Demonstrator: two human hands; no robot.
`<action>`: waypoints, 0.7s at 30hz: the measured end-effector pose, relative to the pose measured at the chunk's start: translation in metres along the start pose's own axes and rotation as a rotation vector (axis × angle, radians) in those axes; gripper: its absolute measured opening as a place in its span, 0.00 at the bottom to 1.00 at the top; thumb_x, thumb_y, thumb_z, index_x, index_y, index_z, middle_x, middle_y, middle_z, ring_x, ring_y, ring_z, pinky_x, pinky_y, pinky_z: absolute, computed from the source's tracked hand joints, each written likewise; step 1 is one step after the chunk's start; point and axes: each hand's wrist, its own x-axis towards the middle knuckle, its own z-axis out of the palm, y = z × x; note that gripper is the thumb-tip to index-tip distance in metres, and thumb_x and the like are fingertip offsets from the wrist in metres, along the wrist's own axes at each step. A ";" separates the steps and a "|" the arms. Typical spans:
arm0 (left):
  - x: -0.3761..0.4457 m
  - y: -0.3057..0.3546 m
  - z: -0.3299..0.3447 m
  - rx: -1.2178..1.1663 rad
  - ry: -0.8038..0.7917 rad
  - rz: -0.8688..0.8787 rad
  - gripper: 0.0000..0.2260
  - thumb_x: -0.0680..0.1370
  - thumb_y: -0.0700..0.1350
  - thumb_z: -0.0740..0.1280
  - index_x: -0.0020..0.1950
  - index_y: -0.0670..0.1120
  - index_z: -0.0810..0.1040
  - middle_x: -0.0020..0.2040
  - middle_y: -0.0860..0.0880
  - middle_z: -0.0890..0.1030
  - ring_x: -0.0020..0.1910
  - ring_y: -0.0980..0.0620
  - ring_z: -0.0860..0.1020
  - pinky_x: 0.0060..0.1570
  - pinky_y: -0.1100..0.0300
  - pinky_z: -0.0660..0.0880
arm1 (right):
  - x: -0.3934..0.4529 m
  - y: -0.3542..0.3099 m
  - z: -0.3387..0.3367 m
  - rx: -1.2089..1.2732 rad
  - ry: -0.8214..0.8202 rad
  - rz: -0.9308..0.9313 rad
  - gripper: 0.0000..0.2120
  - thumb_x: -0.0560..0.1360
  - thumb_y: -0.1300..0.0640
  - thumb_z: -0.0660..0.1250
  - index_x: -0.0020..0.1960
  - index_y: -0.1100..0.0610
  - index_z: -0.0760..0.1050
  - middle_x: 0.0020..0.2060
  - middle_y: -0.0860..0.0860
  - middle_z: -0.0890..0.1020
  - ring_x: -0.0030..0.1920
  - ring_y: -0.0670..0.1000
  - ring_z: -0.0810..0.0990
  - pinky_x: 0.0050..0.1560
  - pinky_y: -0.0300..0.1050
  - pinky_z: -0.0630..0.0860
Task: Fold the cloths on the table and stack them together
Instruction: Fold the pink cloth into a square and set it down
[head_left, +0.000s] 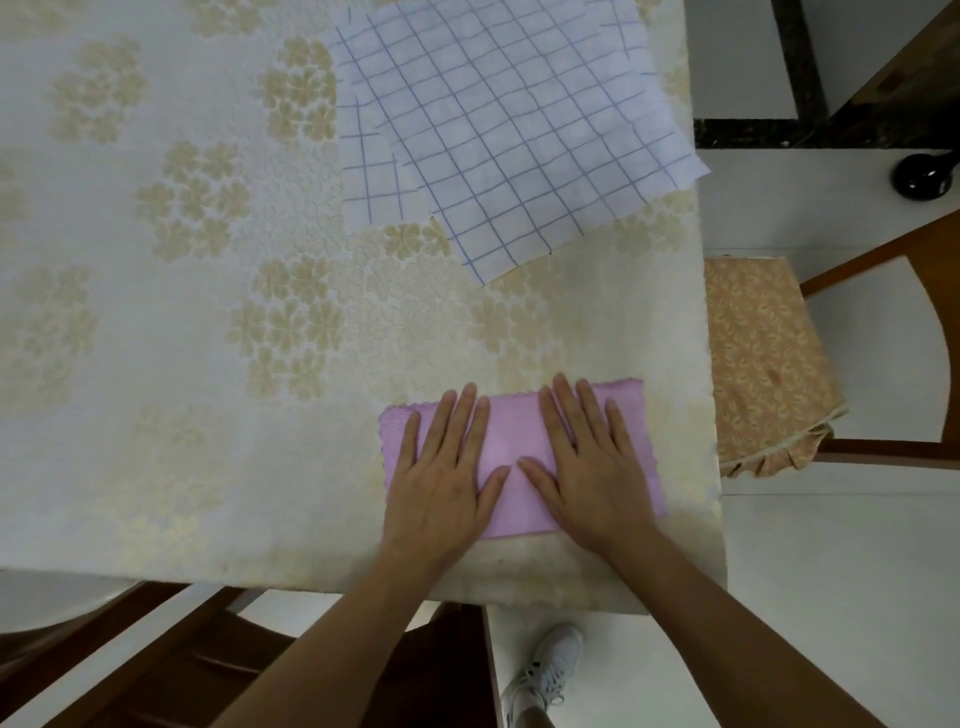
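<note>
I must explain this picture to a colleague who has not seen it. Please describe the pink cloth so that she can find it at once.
Start at the table with its cream flowered cover and go to its near right corner. There lies the pink cloth, folded, under both flat hands. The checked cloths farther back are white with blue lines.

Single head-mounted wide-angle view, looking steeply down and slightly forward onto the table (156, 312) from its near edge. Close range: both forearms enter from the bottom of frame, near table edge crosses the lower third. Table's right edge runs up the right side, with a cushioned chair (769, 364) and floor beyond it. Shoe (550, 670) visible below the near edge. Edges bowed by lens distortion.
</note>
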 end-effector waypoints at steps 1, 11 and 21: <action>0.000 -0.004 0.000 -0.001 0.014 0.004 0.32 0.83 0.62 0.51 0.81 0.46 0.51 0.82 0.47 0.51 0.81 0.49 0.49 0.78 0.44 0.50 | 0.001 0.000 0.001 -0.006 0.001 0.001 0.36 0.82 0.35 0.46 0.81 0.59 0.51 0.81 0.56 0.52 0.81 0.56 0.48 0.79 0.59 0.51; -0.015 -0.012 -0.002 0.016 0.047 0.012 0.33 0.83 0.61 0.52 0.81 0.42 0.52 0.81 0.45 0.52 0.81 0.49 0.50 0.78 0.44 0.52 | -0.010 0.014 -0.009 0.021 0.005 0.028 0.39 0.81 0.34 0.47 0.81 0.61 0.50 0.81 0.58 0.51 0.81 0.56 0.48 0.79 0.58 0.50; -0.022 -0.026 -0.005 0.016 0.019 -0.024 0.35 0.82 0.62 0.51 0.81 0.41 0.50 0.82 0.43 0.50 0.81 0.46 0.49 0.77 0.44 0.55 | -0.015 0.024 -0.011 0.039 -0.049 0.041 0.41 0.81 0.32 0.46 0.81 0.60 0.44 0.81 0.58 0.48 0.81 0.55 0.46 0.79 0.57 0.53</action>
